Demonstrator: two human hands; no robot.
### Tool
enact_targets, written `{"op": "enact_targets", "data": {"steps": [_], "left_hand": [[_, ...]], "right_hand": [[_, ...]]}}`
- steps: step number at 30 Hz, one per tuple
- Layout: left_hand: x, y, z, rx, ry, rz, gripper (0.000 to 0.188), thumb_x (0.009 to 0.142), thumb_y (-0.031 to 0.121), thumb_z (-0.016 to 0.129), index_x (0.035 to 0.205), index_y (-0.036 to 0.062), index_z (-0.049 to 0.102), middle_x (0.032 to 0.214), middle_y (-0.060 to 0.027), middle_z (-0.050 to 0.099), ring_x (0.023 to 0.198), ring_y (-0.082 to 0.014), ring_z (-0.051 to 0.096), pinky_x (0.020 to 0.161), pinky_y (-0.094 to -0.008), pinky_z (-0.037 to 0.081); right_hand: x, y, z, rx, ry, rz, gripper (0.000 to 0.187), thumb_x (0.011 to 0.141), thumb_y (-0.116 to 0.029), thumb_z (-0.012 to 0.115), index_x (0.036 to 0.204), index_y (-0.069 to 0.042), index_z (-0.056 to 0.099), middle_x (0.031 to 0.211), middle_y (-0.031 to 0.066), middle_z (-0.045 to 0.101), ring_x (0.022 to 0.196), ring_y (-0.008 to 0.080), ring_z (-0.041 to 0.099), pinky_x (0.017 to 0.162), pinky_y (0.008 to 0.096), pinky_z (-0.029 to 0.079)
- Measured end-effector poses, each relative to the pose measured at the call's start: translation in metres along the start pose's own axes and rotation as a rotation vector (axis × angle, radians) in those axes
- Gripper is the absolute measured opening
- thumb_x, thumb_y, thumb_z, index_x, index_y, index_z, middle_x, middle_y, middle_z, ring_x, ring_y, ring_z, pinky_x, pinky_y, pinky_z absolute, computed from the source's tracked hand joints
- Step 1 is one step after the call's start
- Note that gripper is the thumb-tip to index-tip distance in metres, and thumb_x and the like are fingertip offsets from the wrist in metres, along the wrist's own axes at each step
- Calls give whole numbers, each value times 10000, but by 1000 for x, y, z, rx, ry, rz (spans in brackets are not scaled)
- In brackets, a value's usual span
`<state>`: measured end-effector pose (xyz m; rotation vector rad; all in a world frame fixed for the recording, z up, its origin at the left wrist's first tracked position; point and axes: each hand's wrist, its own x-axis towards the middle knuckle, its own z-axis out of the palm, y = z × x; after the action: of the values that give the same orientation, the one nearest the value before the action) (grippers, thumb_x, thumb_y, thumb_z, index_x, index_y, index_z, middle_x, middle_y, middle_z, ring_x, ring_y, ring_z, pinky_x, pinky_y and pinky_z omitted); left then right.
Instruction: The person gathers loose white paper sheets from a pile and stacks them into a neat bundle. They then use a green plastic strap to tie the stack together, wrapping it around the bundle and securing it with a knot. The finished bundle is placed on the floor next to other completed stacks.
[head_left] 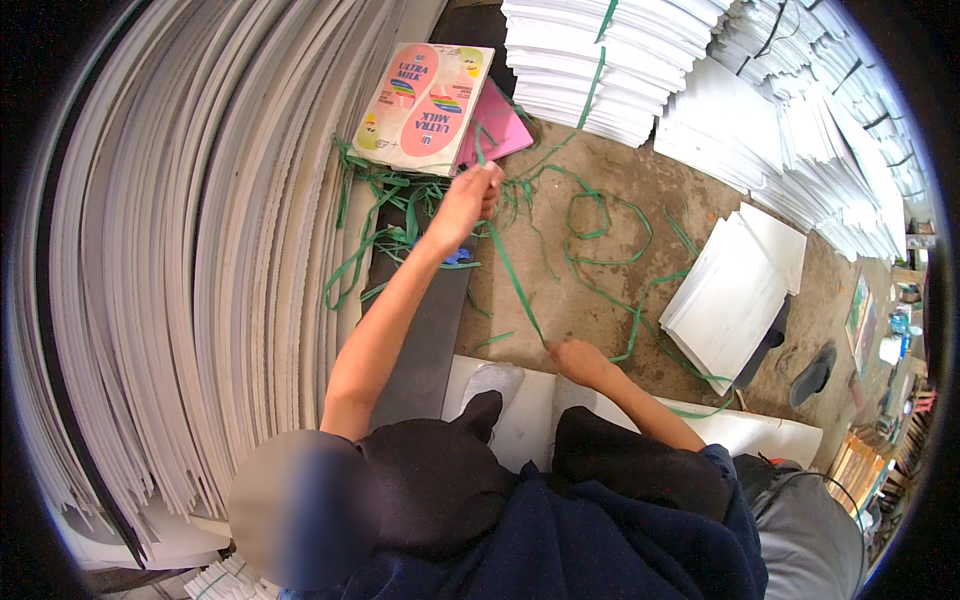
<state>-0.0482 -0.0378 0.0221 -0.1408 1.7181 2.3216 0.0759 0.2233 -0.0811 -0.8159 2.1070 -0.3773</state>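
A green plastic strap (517, 284) runs taut between my two hands. My left hand (470, 203), arm stretched forward, is closed round its upper part just below a pink sheet (507, 131). Close to my knees, my right hand (584, 362) is closed on the lower part of the same strap. Beyond my left hand lies a printed pink and white cardboard piece (424, 112), partly over the pink sheet. A tangle of loose green straps (398, 200) spreads below the cardboard. More green strap (645, 240) curls across the floor to the right of my hands.
Tall packed rows of pale sheets (200, 250) line my left. Strapped white stacks (600, 60) stand at the far side and right. A smaller white stack (735, 285) lies right of my hands, with a dark slipper (814, 376) beyond it. A dark board (420, 345) lies beneath my left forearm.
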Motion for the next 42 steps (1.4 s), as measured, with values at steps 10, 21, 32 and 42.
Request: {"op": "enact_targets", "data": {"steps": [10, 21, 32, 42], "left_hand": [[-32, -51, 52, 552, -143, 26, 378, 917, 329, 346, 741, 13, 458, 603, -3, 364, 573, -115, 359, 537, -273, 331], [-48, -87, 66, 679, -350, -63, 377, 910, 314, 352, 736, -9, 442, 591, -89, 418, 578, -183, 418, 582, -334, 369], [1, -112, -6, 846, 108, 224, 168, 803, 150, 531, 915, 24, 525, 850, -136, 528, 788, -256, 545, 725, -333, 439], [83, -116, -31, 1467, 267, 465, 151, 718, 128, 601, 854, 74, 563, 871, -88, 496, 867, -259, 476, 735, -365, 402]], "right_hand": [[8, -5, -93, 983, 518, -134, 401, 854, -309, 476, 1147, -36, 478, 1007, 95, 515, 977, 220, 475, 840, 339, 362], [2, -5, -114, 1628, 759, -45, 218, 837, -188, 541, 949, -9, 595, 860, 8, 572, 686, 60, 422, 614, 205, 332], [0, 26, -122, 1534, 933, 80, 203, 846, -174, 531, 961, -11, 572, 826, 17, 555, 736, 86, 471, 668, 216, 362], [22, 54, -98, 1425, 881, 194, 190, 842, -124, 529, 977, 2, 571, 824, 14, 556, 737, 94, 484, 685, 227, 389]]}}
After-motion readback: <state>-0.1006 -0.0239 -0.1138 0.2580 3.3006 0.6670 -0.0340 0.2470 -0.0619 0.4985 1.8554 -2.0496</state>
